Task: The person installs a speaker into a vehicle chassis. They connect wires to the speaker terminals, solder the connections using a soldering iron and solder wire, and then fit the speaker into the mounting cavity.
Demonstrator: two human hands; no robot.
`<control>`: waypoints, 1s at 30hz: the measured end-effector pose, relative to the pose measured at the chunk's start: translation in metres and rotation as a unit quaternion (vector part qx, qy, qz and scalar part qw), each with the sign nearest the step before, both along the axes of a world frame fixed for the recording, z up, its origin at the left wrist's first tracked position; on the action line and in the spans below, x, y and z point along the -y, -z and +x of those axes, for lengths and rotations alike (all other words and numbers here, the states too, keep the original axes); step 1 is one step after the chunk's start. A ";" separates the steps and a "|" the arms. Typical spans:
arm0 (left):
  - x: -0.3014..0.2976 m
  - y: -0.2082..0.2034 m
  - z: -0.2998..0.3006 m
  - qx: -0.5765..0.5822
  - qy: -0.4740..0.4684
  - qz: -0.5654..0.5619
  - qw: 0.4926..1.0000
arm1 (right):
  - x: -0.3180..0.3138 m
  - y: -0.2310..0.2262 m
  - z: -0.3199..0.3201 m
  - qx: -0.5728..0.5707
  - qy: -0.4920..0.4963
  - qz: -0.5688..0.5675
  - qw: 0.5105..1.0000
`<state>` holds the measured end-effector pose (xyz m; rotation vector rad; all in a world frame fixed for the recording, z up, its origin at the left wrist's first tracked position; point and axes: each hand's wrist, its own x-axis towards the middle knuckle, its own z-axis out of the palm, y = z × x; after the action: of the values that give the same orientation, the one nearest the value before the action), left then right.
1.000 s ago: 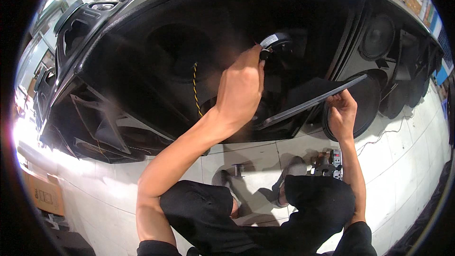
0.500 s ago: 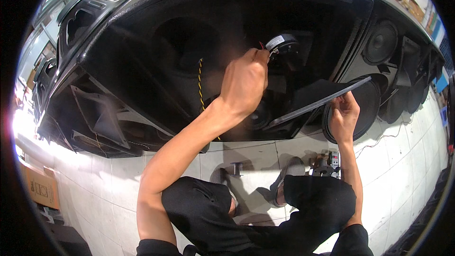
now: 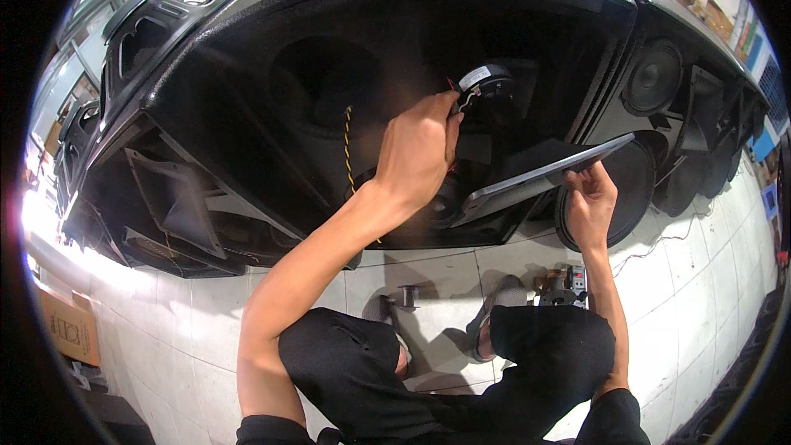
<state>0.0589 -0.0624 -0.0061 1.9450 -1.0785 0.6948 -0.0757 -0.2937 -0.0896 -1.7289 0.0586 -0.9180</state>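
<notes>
Before the black speaker cabinet across the upper frame, the grey-rimmed horn, centre right, has tilted to show more surface, apparently keeping the wiring accessible; the right hand's grip clasps its edge. At upper centre, the left hand's grip pinches thin wires beside a round driver (white label, print illegible).

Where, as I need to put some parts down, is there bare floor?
Right of the right forearm, bare tiles spread before the speaker cabinets, though a thin cable lies near them. More tiles show between the left forearm and the cardboard box. Around the shoes it's crowded with a spool and an apparent power strip.
</notes>
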 end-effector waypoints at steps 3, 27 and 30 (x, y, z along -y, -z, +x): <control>-0.003 -0.005 -0.005 -0.018 -0.005 -0.009 1.000 | 0.004 0.005 -0.001 -0.010 0.009 -0.012 1.000; -0.028 -0.001 -0.033 0.144 0.263 -0.002 0.954 | -0.005 0.014 -0.002 0.037 0.015 -0.019 0.999; -0.030 0.000 -0.031 0.126 0.240 -0.004 0.963 | -0.012 0.001 0.000 0.050 0.048 -0.052 0.996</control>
<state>0.0275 -0.0327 -0.0065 1.5222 -1.6271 0.6772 -0.0753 -0.2812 -0.0902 -1.7858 0.0286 -1.0929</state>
